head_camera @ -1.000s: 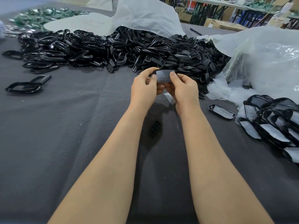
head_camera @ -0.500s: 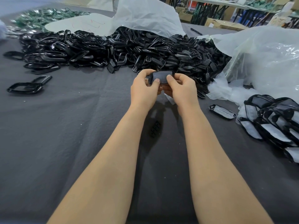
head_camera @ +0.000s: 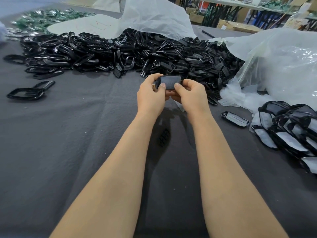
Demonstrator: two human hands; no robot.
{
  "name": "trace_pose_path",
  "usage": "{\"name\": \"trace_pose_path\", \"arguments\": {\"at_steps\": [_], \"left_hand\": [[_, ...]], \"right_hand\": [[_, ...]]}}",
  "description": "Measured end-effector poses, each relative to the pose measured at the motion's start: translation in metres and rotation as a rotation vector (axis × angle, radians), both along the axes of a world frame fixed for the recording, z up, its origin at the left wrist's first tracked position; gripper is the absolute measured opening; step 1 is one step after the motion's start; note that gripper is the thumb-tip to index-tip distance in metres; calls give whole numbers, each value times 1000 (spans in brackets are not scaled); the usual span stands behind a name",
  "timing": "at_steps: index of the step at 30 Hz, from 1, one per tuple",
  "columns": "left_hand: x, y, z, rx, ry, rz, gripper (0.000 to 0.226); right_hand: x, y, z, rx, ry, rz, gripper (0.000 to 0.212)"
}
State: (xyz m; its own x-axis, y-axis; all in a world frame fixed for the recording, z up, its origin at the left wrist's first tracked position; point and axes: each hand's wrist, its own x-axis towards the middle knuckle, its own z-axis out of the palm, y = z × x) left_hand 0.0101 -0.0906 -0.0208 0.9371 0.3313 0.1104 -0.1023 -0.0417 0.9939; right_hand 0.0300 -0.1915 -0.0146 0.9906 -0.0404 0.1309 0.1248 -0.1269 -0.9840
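We're on the black shell (head_camera: 169,82), held up just above the surface in front of the big heap, and it has changed. A second ago we saw a pale grey sheet pinched flat between the fingertips. Now that sheet lies over the shell's face and the two read as one piece. The left hand (head_camera: 151,97) curls round its left end and the right hand (head_camera: 192,96) round its right, both thumbs pressing near the lower edge with the fingers tucked behind. We judge the film is being seated, so this piece is close to done and due to join the finished ones. Moving outward, a small black keypad part (head_camera: 164,134) lies untouched on the grey surface (head_camera: 68,134) between the forearms. One covered shell (head_camera: 235,119) lies alone to the right, just short of the stack of covered shells (head_camera: 291,133). Behind the hands the heap of bare black parts (head_camera: 120,50) spills from a white bag (head_camera: 154,16) — plenty left to do. Two black frames (head_camera: 25,92) lie well apart at the far left.
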Motion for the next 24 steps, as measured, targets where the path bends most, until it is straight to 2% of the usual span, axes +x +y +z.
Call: {"name": "trace_pose_path", "arguments": {"at_steps": [4, 13, 24], "left_hand": [[-2, 0, 1, -9, 1, -2, 22], [-3, 1, 2, 29, -3, -13, 25], [-4, -1, 1, 32, -19, -58, 19]], "right_hand": [[-1, 1, 1, -9, 9, -18, 21], [-4, 1, 4, 18, 16, -49, 11], [-3, -1, 4, 86, 24, -137, 12]]}}
